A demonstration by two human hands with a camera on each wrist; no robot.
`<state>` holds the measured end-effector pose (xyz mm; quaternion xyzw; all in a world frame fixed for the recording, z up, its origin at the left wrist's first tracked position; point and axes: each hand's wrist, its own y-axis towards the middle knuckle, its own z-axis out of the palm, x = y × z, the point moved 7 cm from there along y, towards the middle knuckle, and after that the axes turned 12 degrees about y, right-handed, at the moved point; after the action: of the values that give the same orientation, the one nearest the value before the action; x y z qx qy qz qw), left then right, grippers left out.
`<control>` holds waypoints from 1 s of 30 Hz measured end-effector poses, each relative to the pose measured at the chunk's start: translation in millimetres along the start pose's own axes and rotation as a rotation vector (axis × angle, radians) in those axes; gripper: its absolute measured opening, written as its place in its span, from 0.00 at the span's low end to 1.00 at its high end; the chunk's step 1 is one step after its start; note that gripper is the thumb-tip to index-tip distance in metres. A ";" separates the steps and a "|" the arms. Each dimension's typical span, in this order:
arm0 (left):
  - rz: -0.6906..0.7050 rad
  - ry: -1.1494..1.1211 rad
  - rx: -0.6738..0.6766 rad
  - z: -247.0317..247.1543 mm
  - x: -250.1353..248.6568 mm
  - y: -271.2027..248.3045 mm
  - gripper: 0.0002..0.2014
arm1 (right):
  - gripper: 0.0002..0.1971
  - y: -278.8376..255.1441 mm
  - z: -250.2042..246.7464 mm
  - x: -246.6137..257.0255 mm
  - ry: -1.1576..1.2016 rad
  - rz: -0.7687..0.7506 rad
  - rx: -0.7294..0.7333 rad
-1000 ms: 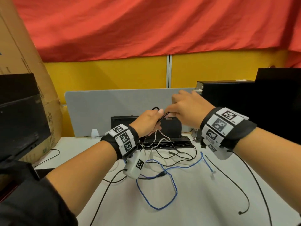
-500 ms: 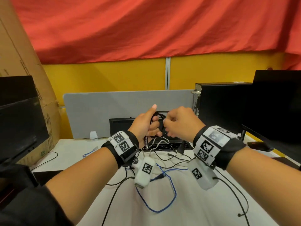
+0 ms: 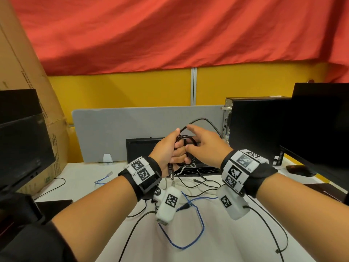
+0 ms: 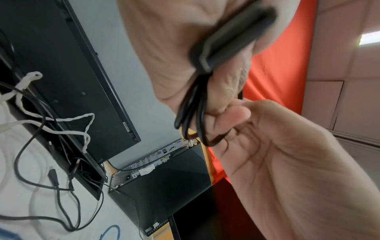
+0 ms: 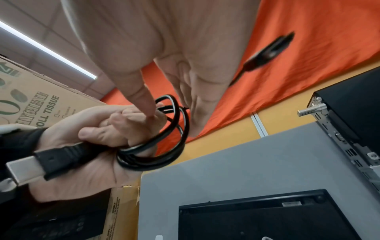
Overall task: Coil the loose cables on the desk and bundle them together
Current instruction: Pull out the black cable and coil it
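My left hand point(image 3: 174, 150) grips a small coil of black cable point(image 3: 186, 140) raised above the desk. The cable's USB plug point(image 3: 171, 172) sticks out below the fist and shows large in the right wrist view point(image 5: 26, 168). My right hand point(image 3: 191, 138) is beside the coil with straight fingers, its thumb point(image 5: 141, 95) touching the coil by my left fingers. A free length of the same cable point(image 3: 205, 121) arcs over my right hand. A blue cable point(image 3: 201, 227), a white cable point(image 4: 61, 120) and other black cables point(image 3: 268, 222) lie loose on the white desk point(image 3: 226, 242).
A grey partition point(image 3: 117, 133) stands behind the hands, with a black flat unit point(image 3: 141, 150) in front of it. A black computer tower point(image 3: 253, 125) and a monitor point(image 3: 321, 129) are at the right, a mouse point(image 3: 300, 170) below them. A cardboard box point(image 3: 22, 72) and another monitor point(image 3: 20, 146) stand at the left.
My right hand has gone from a curled pinch at the coil to straight, spread fingers. A loop of the black cable now arcs above both hands. My left hand keeps hold of the coil.
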<state>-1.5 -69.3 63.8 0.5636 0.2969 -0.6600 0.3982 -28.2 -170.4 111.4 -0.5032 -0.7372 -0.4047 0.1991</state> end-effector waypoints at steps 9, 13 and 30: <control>-0.030 0.175 0.197 13.4 0.8 -4.9 0.29 | 0.18 -2.7 5.6 1.3 0.194 -0.093 0.006; -0.045 0.308 0.131 10.9 -0.1 -2.7 0.29 | 0.12 -0.2 4.8 -8.5 0.041 0.016 -0.090; 0.169 0.502 -0.228 -4.5 -27.7 1.7 0.17 | 0.07 -7.5 16.8 -21.3 0.659 0.146 0.084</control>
<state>3.5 -61.1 90.2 0.6837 0.4104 -0.4268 0.4265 -24.2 -170.7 83.6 -0.3882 -0.6113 -0.4995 0.4755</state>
